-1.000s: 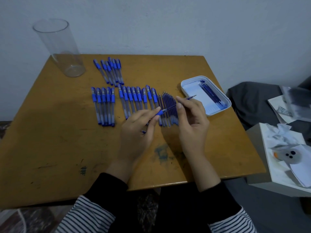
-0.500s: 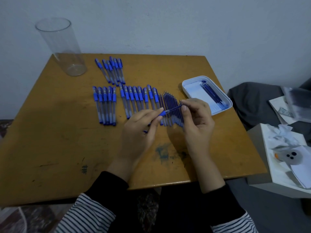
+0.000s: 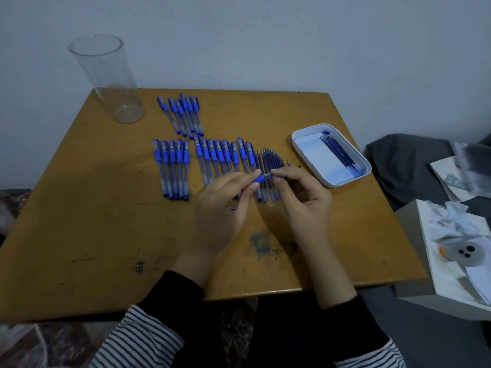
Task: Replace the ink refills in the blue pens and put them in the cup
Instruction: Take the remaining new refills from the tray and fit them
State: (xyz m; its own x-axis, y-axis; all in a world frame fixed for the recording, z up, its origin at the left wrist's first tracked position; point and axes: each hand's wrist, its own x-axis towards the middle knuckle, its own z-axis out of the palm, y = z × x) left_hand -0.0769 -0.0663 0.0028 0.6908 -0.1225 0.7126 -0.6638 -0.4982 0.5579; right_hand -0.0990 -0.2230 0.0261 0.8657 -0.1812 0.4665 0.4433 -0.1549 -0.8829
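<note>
Above the table [image 3: 106, 235], the left hand [image 3: 220, 208] grips a blue pen [image 3: 259, 178] by its grip while the right hand [image 3: 303, 197] pinches its tip end, the clear cup [image 3: 109, 81] standing empty at the far left corner

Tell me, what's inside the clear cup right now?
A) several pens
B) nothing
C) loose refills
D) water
B: the cup is see-through and empty, while the pens lie on the table.
</note>
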